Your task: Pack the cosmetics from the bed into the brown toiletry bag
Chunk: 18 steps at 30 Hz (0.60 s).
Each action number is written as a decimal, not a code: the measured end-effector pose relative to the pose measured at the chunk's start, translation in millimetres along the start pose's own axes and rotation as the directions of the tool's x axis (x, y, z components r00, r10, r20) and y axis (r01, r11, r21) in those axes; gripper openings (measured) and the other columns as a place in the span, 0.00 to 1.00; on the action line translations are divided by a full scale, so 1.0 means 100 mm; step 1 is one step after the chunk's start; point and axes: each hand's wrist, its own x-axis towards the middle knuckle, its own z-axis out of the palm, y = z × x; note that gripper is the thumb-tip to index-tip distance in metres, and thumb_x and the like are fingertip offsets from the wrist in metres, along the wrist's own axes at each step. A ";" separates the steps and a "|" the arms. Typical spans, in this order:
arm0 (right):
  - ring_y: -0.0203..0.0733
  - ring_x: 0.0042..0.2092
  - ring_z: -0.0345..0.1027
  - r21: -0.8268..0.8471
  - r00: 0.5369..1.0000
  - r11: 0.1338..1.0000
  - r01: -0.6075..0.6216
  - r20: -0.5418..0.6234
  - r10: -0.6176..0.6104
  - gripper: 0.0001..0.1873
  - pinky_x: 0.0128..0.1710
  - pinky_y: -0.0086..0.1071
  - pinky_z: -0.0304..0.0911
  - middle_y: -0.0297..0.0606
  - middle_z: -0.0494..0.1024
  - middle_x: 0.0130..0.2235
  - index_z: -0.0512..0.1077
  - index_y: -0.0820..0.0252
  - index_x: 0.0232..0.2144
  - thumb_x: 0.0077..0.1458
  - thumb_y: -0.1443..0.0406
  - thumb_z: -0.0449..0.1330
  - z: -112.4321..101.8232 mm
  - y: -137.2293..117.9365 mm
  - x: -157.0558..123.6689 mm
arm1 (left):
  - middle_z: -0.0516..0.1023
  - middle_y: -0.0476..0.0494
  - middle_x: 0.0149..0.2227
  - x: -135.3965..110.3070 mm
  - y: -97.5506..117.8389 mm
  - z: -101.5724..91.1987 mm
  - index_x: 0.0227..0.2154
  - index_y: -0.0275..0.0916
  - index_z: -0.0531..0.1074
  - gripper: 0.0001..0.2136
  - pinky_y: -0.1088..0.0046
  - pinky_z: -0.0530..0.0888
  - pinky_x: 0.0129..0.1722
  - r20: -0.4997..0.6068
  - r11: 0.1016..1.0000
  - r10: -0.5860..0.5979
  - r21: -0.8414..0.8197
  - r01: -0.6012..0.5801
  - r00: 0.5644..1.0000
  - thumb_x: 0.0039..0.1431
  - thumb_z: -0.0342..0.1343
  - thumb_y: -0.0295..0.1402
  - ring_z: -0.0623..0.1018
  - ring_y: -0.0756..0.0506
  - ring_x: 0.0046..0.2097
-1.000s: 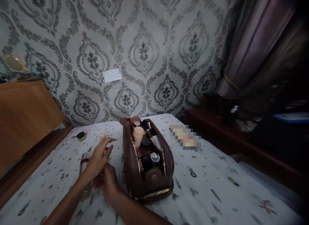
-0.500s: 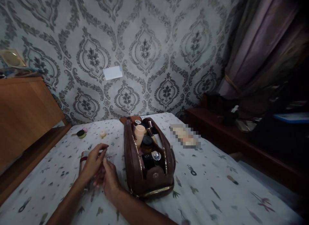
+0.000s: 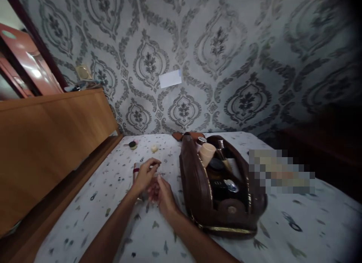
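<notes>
Over the bed, left of the bag, my two hands are close together. My left hand has its fingers bent loosely forward, with nothing visible in them. Just below it, my right hand is turned partly palm up, thumb apart from its curved fingers; I see no object in it. A shiny tube or bottle with a red band lies beside my left hand, partly hidden by it. The brown toiletry bag stands unzipped to the right, holding a beige-capped container, a dark round jar and several other cosmetics.
Farther back on the patterned sheet are a small dark-topped jar and a small cream-coloured item. A blurred-out flat item lies right of the bag. A wooden board borders the left; the papered wall rises behind.
The view has swung left, so the bag, hands and sheet appear farther right. Both hands keep nearly the same pose beside the banded tube or bottle.
</notes>
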 end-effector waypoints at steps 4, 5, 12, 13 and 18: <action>0.32 0.16 0.62 0.019 1.000 1.000 -0.004 -0.001 0.004 0.36 0.15 0.25 0.49 0.31 0.72 0.19 0.69 0.62 0.30 0.37 0.36 0.64 0.00 -0.03 -0.04 | 0.78 0.42 0.38 0.10 -0.19 -0.37 0.37 0.37 0.72 0.13 0.71 0.74 0.33 -0.194 0.985 -0.165 0.022 0.173 0.967 0.56 0.48 0.39 0.78 0.44 0.40; 0.32 0.16 0.63 0.020 1.000 1.000 -0.003 0.000 0.003 0.35 0.16 0.25 0.49 0.31 0.73 0.19 0.70 0.62 0.30 0.37 0.37 0.64 0.00 -0.03 -0.05 | 0.78 0.42 0.37 0.11 -0.26 -0.47 0.37 0.37 0.72 0.13 0.71 0.73 0.33 -0.247 0.976 -0.186 0.065 0.208 0.951 0.55 0.47 0.38 0.78 0.44 0.39; 0.33 0.16 0.63 0.009 1.000 1.000 -0.011 -0.011 0.011 0.35 0.17 0.26 0.49 0.32 0.73 0.19 0.70 0.62 0.29 0.36 0.36 0.64 0.02 -0.07 -0.07 | 0.75 0.46 0.27 0.04 -0.64 -0.74 0.30 0.39 0.70 0.11 0.70 0.69 0.34 -0.311 0.891 -0.299 0.248 0.381 0.902 0.54 0.52 0.42 0.74 0.45 0.31; 0.33 0.16 0.63 0.010 1.000 1.000 -0.013 -0.009 0.013 0.35 0.17 0.26 0.49 0.32 0.73 0.20 0.70 0.62 0.29 0.36 0.36 0.64 0.02 -0.07 -0.07 | 0.74 0.47 0.25 0.02 -0.66 -0.72 0.29 0.39 0.70 0.12 0.70 0.68 0.33 -0.291 0.879 -0.316 0.268 0.394 0.903 0.53 0.54 0.44 0.74 0.45 0.30; 0.32 0.16 0.63 0.015 0.999 0.999 -0.029 -0.018 0.029 0.36 0.16 0.26 0.50 0.31 0.73 0.19 0.71 0.62 0.28 0.33 0.36 0.65 0.02 -0.06 -0.06 | 0.72 0.52 0.20 0.01 -0.69 -0.62 0.30 0.41 0.70 0.14 0.72 0.65 0.29 -0.212 0.869 -0.324 0.319 0.379 0.922 0.52 0.56 0.48 0.72 0.46 0.26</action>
